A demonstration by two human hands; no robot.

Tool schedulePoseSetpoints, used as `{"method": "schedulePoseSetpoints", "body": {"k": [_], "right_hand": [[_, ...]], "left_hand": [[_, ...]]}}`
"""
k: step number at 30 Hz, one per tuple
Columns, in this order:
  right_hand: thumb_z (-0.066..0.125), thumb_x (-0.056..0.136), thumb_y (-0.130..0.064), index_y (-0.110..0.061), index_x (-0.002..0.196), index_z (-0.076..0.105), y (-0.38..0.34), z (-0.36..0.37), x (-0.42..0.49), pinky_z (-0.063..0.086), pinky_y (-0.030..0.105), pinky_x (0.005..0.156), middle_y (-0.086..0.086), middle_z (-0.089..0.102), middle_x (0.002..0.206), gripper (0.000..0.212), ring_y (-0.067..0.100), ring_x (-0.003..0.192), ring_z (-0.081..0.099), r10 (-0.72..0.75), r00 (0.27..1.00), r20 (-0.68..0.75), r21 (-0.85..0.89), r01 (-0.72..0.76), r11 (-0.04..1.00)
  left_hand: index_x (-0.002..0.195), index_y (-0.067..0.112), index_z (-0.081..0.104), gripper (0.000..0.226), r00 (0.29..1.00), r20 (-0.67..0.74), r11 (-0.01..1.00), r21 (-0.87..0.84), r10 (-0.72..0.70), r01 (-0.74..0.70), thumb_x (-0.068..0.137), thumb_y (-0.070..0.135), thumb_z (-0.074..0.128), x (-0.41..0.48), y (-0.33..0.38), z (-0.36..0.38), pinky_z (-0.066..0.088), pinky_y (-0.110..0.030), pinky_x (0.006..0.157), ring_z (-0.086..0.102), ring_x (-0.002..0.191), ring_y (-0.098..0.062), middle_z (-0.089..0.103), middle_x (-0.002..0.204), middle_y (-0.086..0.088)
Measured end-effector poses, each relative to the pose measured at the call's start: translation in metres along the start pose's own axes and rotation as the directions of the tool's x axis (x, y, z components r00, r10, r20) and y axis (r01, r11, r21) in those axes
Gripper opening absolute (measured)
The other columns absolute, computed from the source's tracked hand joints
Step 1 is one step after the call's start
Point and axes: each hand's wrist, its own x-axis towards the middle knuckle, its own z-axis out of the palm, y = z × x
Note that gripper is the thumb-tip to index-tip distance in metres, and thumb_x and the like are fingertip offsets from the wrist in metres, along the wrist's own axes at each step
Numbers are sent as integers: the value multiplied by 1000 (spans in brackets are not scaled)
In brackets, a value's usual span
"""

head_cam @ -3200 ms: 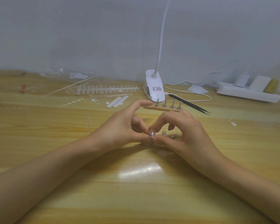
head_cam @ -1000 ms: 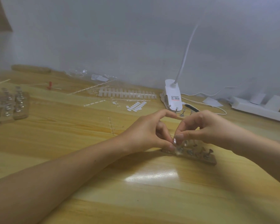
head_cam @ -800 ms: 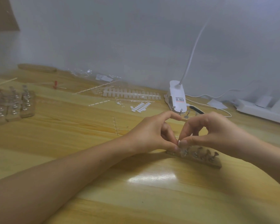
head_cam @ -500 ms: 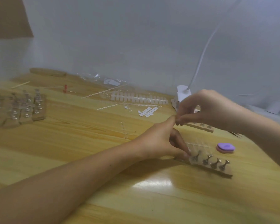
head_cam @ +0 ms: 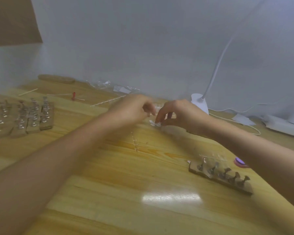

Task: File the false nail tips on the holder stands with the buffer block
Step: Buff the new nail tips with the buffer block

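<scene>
The view is motion-blurred. A wooden holder stand (head_cam: 219, 177) with a row of small metal holders lies at the near right, untouched; whether nail tips sit on them I cannot tell. Just behind it the purple buffer block (head_cam: 239, 162) peeks out from under my right forearm. Both hands are far from the stand, at the middle back of the table. My left hand (head_cam: 134, 110) hovers with curled fingers. My right hand (head_cam: 176, 114) points its fingertips down at a cluster of small white oval pieces (head_cam: 154, 123). Blur hides whether either hand holds anything.
Several more holder stands (head_cam: 27, 116) are grouped at the far left. A white clip lamp (head_cam: 200, 102) with its cable, and a power strip (head_cam: 285, 126), stand along the back wall at right. A red-tipped pin (head_cam: 73, 95), thin strips and plastic wrap lie behind.
Both hands left the near stand and moved up and back toward the white oval pieces. The camera swung left, so the stand now sits at lower right.
</scene>
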Motion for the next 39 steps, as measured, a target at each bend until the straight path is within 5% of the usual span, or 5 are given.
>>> {"method": "schedulePoseSetpoints", "body": {"k": [4,12,17,32,39], "right_hand": [[74,89,-15,-28,104,77,2,12,5,52,43,74,-4,68,96,21,15,81,64,-86,996,2,-23,86,996],[75,84,-10,-26,90,72,10,13,7,53,45,73,-17,63,87,17,3,74,60,-110,994,-19,16,110,994],[73,86,-10,-30,101,73,7,13,11,54,43,74,-19,61,84,25,5,75,61,-103,995,4,23,103,994],[65,77,-13,-31,73,60,7,14,23,55,42,73,-20,66,70,19,5,68,64,-83,996,39,82,80,993],[76,85,-12,-21,78,70,2,-12,-10,56,33,74,-15,71,76,13,7,74,68,67,997,-24,207,-60,976]], "left_hand": [[125,41,63,39,979,204,912,396,25,-106,98,15,53,-1,-16,-9,31,-41,110,42,133,-17,55,137,16],[134,50,49,58,934,357,800,569,-30,-192,99,5,39,-1,-15,-7,23,-45,109,31,137,-23,52,135,10],[131,46,52,54,929,368,782,588,-31,-207,98,5,38,1,-15,-4,24,-44,109,31,133,-20,52,140,13],[130,41,54,53,921,383,778,600,-76,-185,97,4,36,-3,-7,-8,25,-46,110,38,129,-22,54,139,9],[133,40,58,52,960,279,890,443,-21,-110,98,5,41,-4,-8,-4,25,-41,116,31,140,-22,49,144,3]]}}
